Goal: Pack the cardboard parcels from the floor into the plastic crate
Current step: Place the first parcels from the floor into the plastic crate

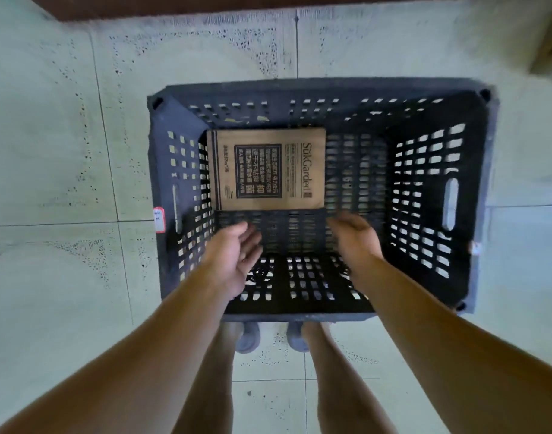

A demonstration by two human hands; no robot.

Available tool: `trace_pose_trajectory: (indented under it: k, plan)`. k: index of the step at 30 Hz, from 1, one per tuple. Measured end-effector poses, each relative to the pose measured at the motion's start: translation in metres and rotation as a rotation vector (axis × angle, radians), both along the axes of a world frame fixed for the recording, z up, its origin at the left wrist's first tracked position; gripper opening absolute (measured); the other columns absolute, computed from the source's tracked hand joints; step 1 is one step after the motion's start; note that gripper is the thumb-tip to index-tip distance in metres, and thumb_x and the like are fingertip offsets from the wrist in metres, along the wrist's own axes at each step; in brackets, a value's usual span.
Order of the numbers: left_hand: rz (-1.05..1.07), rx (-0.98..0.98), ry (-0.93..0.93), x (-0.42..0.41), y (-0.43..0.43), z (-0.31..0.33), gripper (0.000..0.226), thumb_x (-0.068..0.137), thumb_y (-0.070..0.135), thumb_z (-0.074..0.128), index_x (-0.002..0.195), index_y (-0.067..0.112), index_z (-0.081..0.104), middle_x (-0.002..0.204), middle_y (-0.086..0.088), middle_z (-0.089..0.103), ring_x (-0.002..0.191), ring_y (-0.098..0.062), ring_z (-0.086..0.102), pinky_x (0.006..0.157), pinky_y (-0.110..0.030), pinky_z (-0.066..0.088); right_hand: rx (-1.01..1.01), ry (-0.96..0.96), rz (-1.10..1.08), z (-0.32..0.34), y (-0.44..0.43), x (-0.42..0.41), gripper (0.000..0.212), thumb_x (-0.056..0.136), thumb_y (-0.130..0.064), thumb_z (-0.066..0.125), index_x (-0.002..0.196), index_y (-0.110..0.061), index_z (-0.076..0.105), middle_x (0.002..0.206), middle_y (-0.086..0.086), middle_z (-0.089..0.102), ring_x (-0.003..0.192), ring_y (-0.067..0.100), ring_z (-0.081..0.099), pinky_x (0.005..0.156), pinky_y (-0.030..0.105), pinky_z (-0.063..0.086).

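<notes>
A dark slotted plastic crate [475,195] stands on the tiled floor right below me. One brown cardboard parcel [265,169] with black print lies flat on the crate's bottom, in the far left corner. My left hand [234,255] and my right hand [354,239] hover inside the crate, just on my side of the parcel, palms facing each other, fingers apart. Neither hand touches the parcel and both hold nothing.
Pale speckled floor tiles [64,151] surround the crate. A cardboard box [550,42] shows at the upper right edge. A dark wooden strip [268,3] runs along the top. My feet in grey shoes [248,336] stand against the crate's near wall.
</notes>
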State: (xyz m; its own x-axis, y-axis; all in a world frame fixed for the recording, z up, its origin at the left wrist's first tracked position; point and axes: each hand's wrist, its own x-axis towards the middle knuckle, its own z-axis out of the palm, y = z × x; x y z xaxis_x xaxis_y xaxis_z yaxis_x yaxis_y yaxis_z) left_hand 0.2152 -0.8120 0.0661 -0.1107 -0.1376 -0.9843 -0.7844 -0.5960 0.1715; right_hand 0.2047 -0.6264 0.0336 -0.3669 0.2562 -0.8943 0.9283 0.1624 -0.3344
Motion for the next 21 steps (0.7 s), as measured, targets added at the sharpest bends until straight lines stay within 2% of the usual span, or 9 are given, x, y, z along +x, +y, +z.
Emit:
trace_pose_trajectory:
  k: [3, 6, 10, 15, 18, 21]
  plan:
    - [-0.072, 0.017, 0.054, -0.005, 0.019, 0.063, 0.023, 0.099, 0.014, 0.049, 0.119, 0.006, 0.058, 0.118, -0.01, 0.067, 0.112, -0.025, 0.063, 0.104, -0.042, 0.045, -0.09, -0.01, 0.031, 0.06, 0.016, 0.002, 0.016, 0.092, -0.022, 0.054, 0.098, -0.032, 0.065, 0.112, -0.002, 0.068, 0.108, 0.019, 0.063, 0.1, 0.044, 0.048]
    - [-0.16, 0.026, 0.126, -0.014, 0.035, 0.132, 0.026, 0.099, 0.017, 0.049, 0.122, 0.008, 0.059, 0.118, -0.009, 0.068, 0.112, -0.024, 0.063, 0.106, -0.041, 0.044, -0.124, 0.018, -0.004, 0.138, 0.035, -0.006, 0.017, 0.093, -0.02, 0.052, 0.09, -0.027, 0.067, 0.101, 0.005, 0.071, 0.105, 0.026, 0.065, 0.098, 0.047, 0.05]
    - [-0.36, -0.031, 0.243, -0.033, 0.052, 0.227, 0.021, 0.099, 0.021, 0.051, 0.115, 0.013, 0.062, 0.108, -0.004, 0.072, 0.101, -0.017, 0.067, 0.087, -0.033, 0.052, -0.118, 0.138, -0.116, 0.248, 0.061, -0.015, 0.015, 0.098, -0.016, 0.053, 0.09, -0.02, 0.065, 0.098, 0.006, 0.07, 0.097, 0.02, 0.066, 0.094, 0.038, 0.053]
    - [-0.743, -0.209, 0.454, -0.039, 0.063, 0.334, 0.017, 0.1, 0.019, 0.049, 0.108, 0.02, 0.065, 0.105, 0.002, 0.07, 0.098, -0.014, 0.067, 0.09, -0.035, 0.052, -0.099, 0.272, -0.208, 0.361, 0.083, 0.009, 0.014, 0.098, -0.018, 0.052, 0.094, -0.02, 0.066, 0.091, 0.001, 0.069, 0.088, 0.014, 0.065, 0.077, 0.026, 0.052]
    - [-0.797, -0.284, 0.561, -0.033, 0.077, 0.384, 0.019, 0.1, 0.016, 0.049, 0.107, 0.018, 0.066, 0.104, 0.0, 0.071, 0.095, -0.014, 0.066, 0.084, -0.03, 0.05, -0.069, 0.304, -0.282, 0.417, 0.097, 0.041, 0.016, 0.099, -0.015, 0.051, 0.09, -0.021, 0.063, 0.097, 0.002, 0.068, 0.093, 0.016, 0.064, 0.077, 0.025, 0.052]
    - [-0.877, -0.251, 0.61, -0.021, 0.107, 0.425, 0.021, 0.1, 0.016, 0.048, 0.11, 0.016, 0.066, 0.106, -0.001, 0.07, 0.092, -0.014, 0.065, 0.082, -0.029, 0.05, -0.036, 0.343, -0.346, 0.466, 0.119, 0.072, 0.015, 0.1, -0.015, 0.05, 0.105, -0.016, 0.063, 0.106, 0.004, 0.067, 0.098, 0.018, 0.064, 0.082, 0.027, 0.052]
